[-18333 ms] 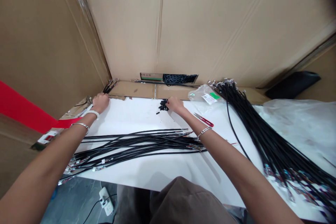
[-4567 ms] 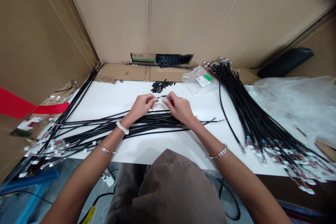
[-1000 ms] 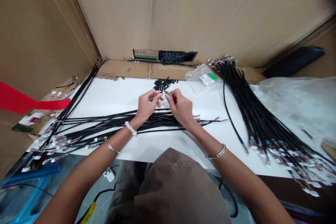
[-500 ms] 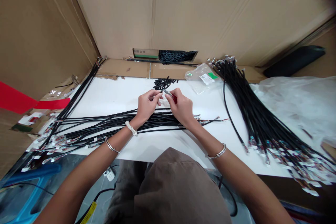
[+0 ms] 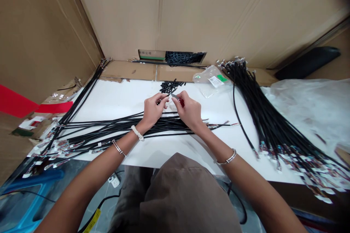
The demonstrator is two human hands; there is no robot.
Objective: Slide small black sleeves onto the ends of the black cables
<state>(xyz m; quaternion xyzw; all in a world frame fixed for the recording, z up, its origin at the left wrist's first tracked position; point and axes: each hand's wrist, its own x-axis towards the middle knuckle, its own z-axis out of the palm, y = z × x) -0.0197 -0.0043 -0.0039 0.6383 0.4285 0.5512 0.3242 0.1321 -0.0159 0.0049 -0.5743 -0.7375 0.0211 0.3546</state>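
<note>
1. Your left hand point(image 5: 154, 108) is raised just above the table, wrist bent and palm turned toward your right hand. Its thumb and forefinger are together, pinching a cable end point(image 5: 166, 96).
2. Your right hand point(image 5: 189, 112) angles in from the other side, its fingers curled closed around the red handle of the snips point(image 5: 179, 100).
3. The snips' metal blades point up and left, just beside the cable end. Whether they touch it is too small to tell.
4. Both your forearms slant inward, with your wrists over the black cables point(image 5: 123, 128) lying across the white table point(image 5: 109, 96).
5. Just beyond your hands lies a heap of short black tubes point(image 5: 170, 87).
6. To your right are a thick cable bundle point(image 5: 269, 123) and a plastic bag point(image 5: 210, 76).
</note>
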